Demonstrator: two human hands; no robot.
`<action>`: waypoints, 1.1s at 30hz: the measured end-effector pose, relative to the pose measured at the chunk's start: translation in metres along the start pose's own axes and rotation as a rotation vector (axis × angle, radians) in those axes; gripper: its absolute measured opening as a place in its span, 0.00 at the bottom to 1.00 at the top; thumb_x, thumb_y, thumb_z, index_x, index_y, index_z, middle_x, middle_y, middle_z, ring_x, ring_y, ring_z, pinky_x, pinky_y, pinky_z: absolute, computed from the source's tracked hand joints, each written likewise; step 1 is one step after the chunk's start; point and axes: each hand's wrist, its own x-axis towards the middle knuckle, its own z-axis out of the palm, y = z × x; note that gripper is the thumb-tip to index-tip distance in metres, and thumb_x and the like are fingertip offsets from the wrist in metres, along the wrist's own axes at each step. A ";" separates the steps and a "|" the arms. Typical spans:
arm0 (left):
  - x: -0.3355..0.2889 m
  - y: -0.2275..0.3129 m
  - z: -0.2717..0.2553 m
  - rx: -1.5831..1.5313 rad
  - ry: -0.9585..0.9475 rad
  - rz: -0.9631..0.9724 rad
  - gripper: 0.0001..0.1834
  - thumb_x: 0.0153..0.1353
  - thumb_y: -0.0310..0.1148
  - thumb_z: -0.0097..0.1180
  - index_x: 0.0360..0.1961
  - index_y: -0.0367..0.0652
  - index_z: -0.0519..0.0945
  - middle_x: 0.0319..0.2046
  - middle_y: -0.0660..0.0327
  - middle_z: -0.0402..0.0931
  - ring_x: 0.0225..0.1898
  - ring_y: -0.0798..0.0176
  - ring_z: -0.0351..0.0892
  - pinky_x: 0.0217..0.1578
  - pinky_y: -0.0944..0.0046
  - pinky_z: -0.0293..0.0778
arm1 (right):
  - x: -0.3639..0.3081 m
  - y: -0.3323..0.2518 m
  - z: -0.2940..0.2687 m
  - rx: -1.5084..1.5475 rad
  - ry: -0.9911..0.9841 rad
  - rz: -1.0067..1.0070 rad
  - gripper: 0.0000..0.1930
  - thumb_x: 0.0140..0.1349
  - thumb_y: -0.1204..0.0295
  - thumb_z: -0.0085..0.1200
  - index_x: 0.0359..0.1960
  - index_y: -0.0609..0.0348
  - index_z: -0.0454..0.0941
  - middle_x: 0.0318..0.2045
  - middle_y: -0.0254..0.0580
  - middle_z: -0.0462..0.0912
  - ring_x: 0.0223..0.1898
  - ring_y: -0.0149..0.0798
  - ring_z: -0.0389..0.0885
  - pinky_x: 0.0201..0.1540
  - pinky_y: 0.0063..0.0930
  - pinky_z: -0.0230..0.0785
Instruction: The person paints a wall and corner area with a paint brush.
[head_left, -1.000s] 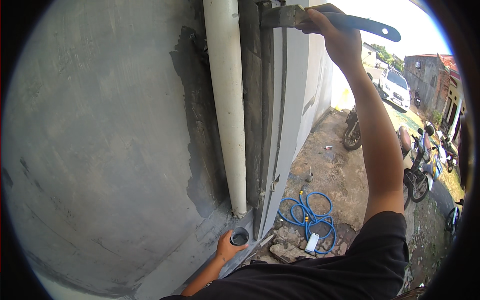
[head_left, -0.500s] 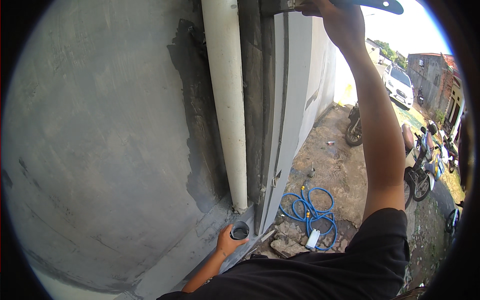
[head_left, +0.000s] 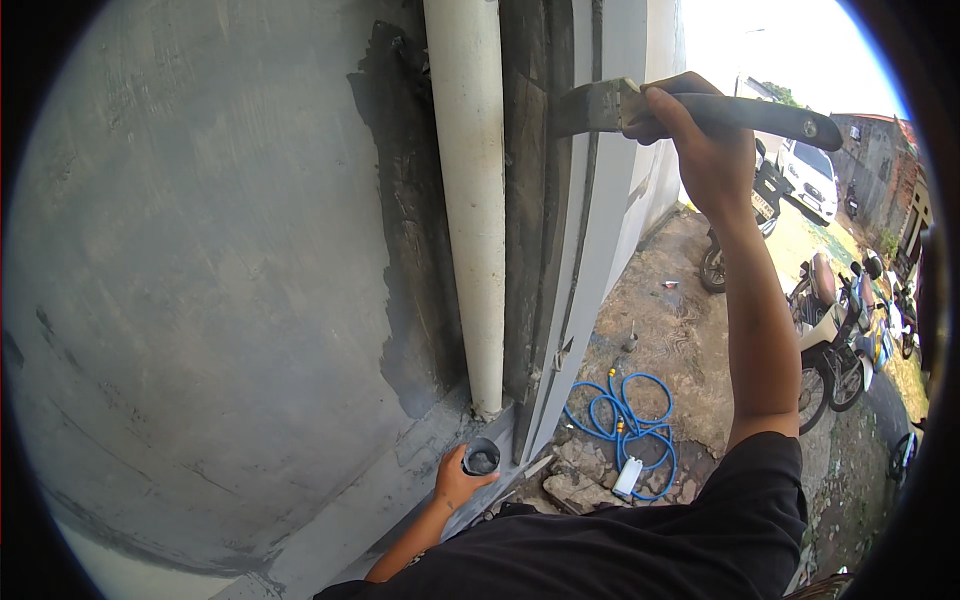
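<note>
My right hand (head_left: 705, 150) grips a paintbrush (head_left: 765, 115) with a dark handle, raised at the upper right. Its bristles point left and touch the edge of the grey trim beside a dark, unevenly coated strip of wall (head_left: 527, 200). Low down, my left hand (head_left: 460, 482) is wrapped round a small dark cup (head_left: 481, 457) with grey paint in it. Between the dark strip and the grey wall (head_left: 220, 260) runs a white vertical pipe (head_left: 470, 200). A dark, ragged-edged patch (head_left: 405, 230) borders the pipe on its left.
A coiled blue hose (head_left: 640, 400) lies on the bare ground to the right, with a white container (head_left: 627, 477) near its lower coil. Broken stones (head_left: 580, 490) sit by the wall's foot. Parked motorbikes (head_left: 835, 340) and a white car (head_left: 808, 180) stand farther off.
My right hand has come down with the paintbrush, whose bristles now show against the trim. My left hand stays low with the cup. The view has shifted slightly.
</note>
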 end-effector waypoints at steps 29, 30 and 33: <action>0.011 0.017 -0.011 0.181 -0.045 -0.014 0.49 0.41 0.53 0.84 0.60 0.34 0.78 0.56 0.42 0.80 0.59 0.42 0.79 0.60 0.49 0.75 | 0.032 0.032 0.085 0.030 0.056 -0.284 0.07 0.64 0.70 0.58 0.35 0.60 0.83 0.23 0.48 0.84 0.29 0.51 0.84 0.36 0.41 0.79; 0.013 0.015 -0.009 0.192 -0.041 0.004 0.48 0.41 0.53 0.84 0.60 0.35 0.79 0.56 0.43 0.80 0.59 0.42 0.79 0.60 0.49 0.75 | 0.035 0.031 0.080 0.032 0.064 -0.281 0.07 0.64 0.70 0.58 0.35 0.60 0.83 0.23 0.48 0.84 0.29 0.51 0.84 0.36 0.41 0.79; 0.017 0.019 -0.008 0.174 -0.073 0.001 0.46 0.42 0.52 0.84 0.59 0.37 0.79 0.56 0.44 0.81 0.59 0.42 0.79 0.60 0.49 0.75 | 0.056 0.021 0.072 0.117 0.168 -0.265 0.08 0.63 0.70 0.58 0.37 0.61 0.84 0.25 0.52 0.84 0.30 0.54 0.84 0.37 0.43 0.79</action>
